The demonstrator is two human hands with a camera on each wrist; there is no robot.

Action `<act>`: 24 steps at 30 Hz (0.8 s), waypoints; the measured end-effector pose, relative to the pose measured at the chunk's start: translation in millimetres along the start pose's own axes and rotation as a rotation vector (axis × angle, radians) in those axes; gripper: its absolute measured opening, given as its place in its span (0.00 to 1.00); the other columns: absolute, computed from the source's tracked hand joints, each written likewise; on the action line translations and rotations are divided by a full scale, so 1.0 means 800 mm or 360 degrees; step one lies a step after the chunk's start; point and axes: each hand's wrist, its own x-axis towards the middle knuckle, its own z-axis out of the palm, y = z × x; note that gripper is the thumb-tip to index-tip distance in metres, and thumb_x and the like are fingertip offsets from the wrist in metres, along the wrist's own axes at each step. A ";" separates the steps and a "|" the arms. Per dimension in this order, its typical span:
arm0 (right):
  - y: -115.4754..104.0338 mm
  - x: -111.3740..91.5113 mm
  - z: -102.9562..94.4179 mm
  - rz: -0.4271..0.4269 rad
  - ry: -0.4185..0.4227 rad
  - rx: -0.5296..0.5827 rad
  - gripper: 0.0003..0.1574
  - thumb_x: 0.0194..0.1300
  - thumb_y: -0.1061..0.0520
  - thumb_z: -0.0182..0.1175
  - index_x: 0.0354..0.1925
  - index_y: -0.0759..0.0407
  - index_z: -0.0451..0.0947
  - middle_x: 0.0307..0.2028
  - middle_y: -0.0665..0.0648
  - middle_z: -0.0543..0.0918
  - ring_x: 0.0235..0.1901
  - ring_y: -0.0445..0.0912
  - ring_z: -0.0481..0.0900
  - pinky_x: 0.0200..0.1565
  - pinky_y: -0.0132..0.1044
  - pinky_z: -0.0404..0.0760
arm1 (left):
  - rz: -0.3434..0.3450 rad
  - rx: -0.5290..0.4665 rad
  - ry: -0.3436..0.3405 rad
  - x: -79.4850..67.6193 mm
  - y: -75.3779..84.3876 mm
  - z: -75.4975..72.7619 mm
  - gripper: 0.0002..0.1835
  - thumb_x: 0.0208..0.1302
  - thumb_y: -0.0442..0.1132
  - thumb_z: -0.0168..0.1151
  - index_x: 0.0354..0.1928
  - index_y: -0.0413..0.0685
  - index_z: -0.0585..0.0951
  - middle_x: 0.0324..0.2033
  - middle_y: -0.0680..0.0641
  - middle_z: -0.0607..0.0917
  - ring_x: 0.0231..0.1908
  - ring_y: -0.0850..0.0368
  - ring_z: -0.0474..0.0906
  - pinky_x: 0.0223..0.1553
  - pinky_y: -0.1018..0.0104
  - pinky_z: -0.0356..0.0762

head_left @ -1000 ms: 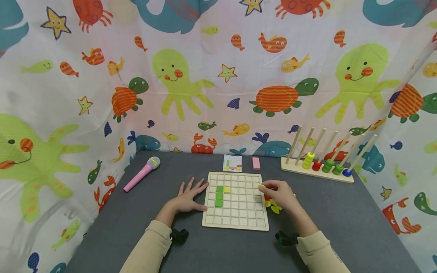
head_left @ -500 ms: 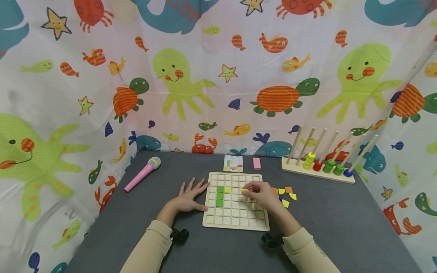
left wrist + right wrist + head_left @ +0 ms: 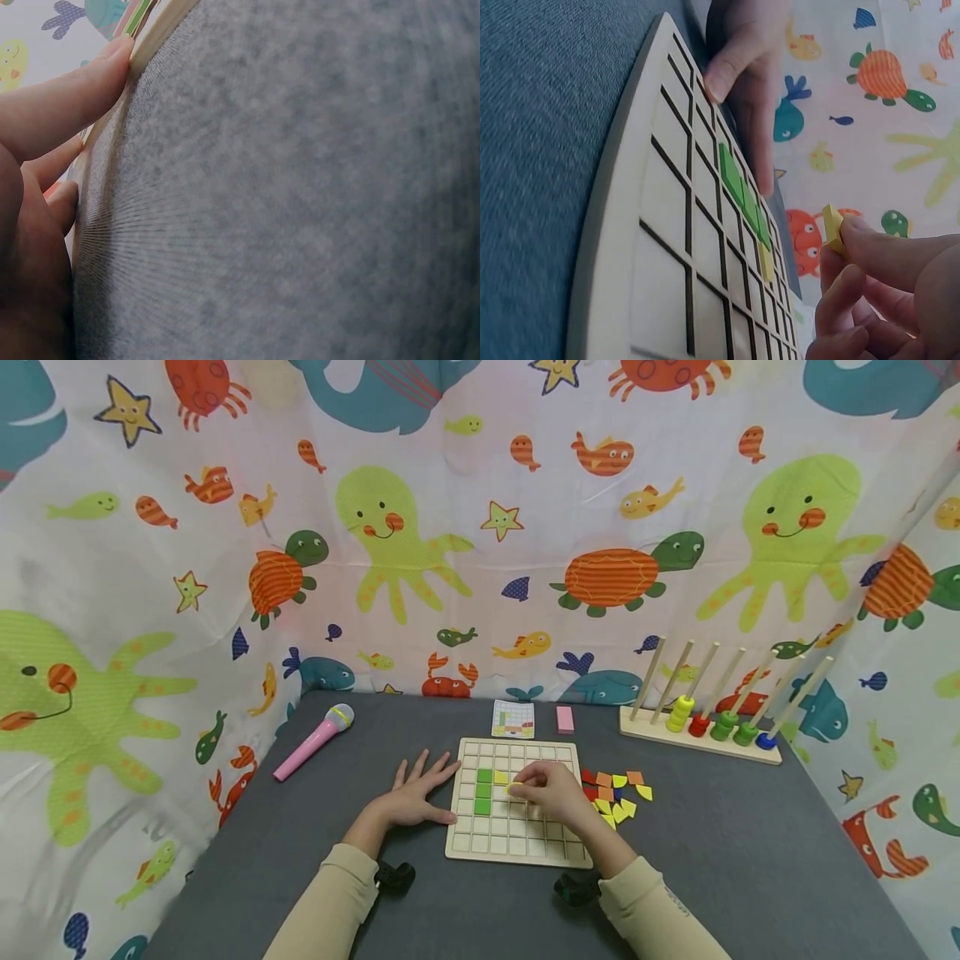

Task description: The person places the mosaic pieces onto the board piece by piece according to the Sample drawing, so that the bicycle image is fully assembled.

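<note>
A wooden grid board [image 3: 517, 852] lies on the dark table. Three green square tiles [image 3: 483, 792] form a column in its left part, with a yellow tile [image 3: 500, 777] beside the top one. My right hand [image 3: 553, 793] is over the board and pinches another yellow tile [image 3: 831, 227] between thumb and index finger; in the right wrist view that piece is raised off the grid. With fingers spread, my left hand [image 3: 414, 795] rests at the board's left edge, thumb and fingertips touching it. The left wrist view shows its fingers [image 3: 67, 97] along the rim.
Loose red, orange, yellow and blue tiles [image 3: 604, 794] lie right of the board. Behind it are a printed grid card [image 3: 513, 719] and a pink block [image 3: 565, 720]. A toy microphone [image 3: 313, 745] lies at left; a wooden peg stacker with rings [image 3: 697, 739] stands at back right.
My right hand has moved left from the loose tiles to over the board, carrying the yellow tile. The loose tiles have come into fuller view. My left hand has stayed in place.
</note>
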 end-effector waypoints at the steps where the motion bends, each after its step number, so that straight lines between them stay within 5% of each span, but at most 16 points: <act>1: -0.001 0.000 0.003 -0.0014 -0.0008 -0.0009 0.09 0.62 0.52 0.73 0.37 0.55 0.86 0.27 0.53 0.84 0.28 0.48 0.80 0.27 0.35 0.75 | -0.0005 0.0005 -0.0004 0.000 0.000 0.000 0.56 0.56 0.67 0.70 0.81 0.67 0.51 0.82 0.52 0.43 0.79 0.42 0.21 0.71 0.36 0.13; 11: -0.016 0.001 0.035 -0.0182 -0.0143 -0.0071 0.07 0.66 0.54 0.69 0.38 0.56 0.88 0.28 0.55 0.86 0.26 0.52 0.81 0.27 0.38 0.77 | -0.0026 0.0012 -0.0026 0.000 0.002 0.000 0.53 0.58 0.67 0.67 0.81 0.70 0.51 0.81 0.55 0.42 0.79 0.44 0.19 0.71 0.35 0.12; 24: -0.023 -0.001 0.082 -0.0216 -0.0147 -0.0275 0.03 0.64 0.55 0.71 0.34 0.52 0.90 0.26 0.45 0.85 0.26 0.40 0.77 0.30 0.35 0.76 | -0.0015 0.0007 -0.0018 -0.004 0.006 -0.002 0.52 0.59 0.65 0.67 0.81 0.70 0.51 0.81 0.55 0.42 0.79 0.45 0.20 0.71 0.36 0.11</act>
